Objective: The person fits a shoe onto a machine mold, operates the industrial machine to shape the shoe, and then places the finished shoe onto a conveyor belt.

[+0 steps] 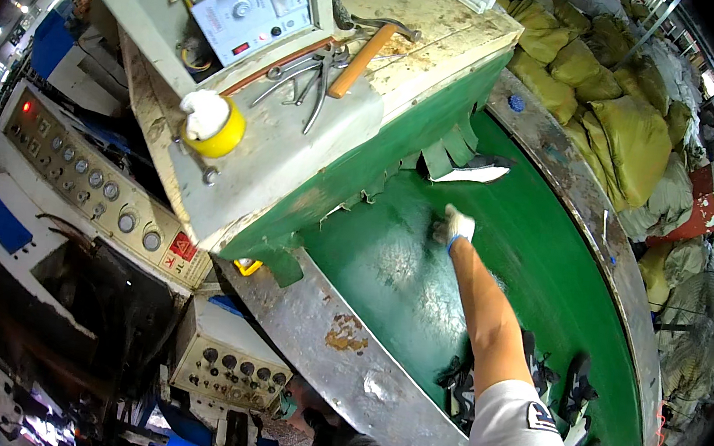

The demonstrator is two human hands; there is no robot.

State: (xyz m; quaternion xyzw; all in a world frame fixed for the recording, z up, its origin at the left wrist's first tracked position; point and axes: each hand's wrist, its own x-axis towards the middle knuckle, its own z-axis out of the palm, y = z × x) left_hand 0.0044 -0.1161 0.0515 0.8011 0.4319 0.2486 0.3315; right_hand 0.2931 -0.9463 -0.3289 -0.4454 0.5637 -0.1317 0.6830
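My right hand [454,227], in a pale work glove with darker fingertips, reaches out over a green conveyor belt [540,235]. Its fingers look loosely apart, and nothing shows in them. Just beyond it lies a shoe [473,171] with a white sole edge and a dark part, beside the cut green flaps [449,150] that hang from the machine housing. Those flaps partly cover the shoe. Several black shoes [578,385] stand on the belt near my right arm, some hidden behind my forearm and sleeve. I cannot see my left hand.
A metal rim [374,384] borders the belt. On the housing are pliers [325,78], a wooden-handled hammer [362,61], a yellow tape roll [219,132] and a control box [253,13]. Gauge panels [90,171] stand left; yellowish sacks [621,147] pile up right.
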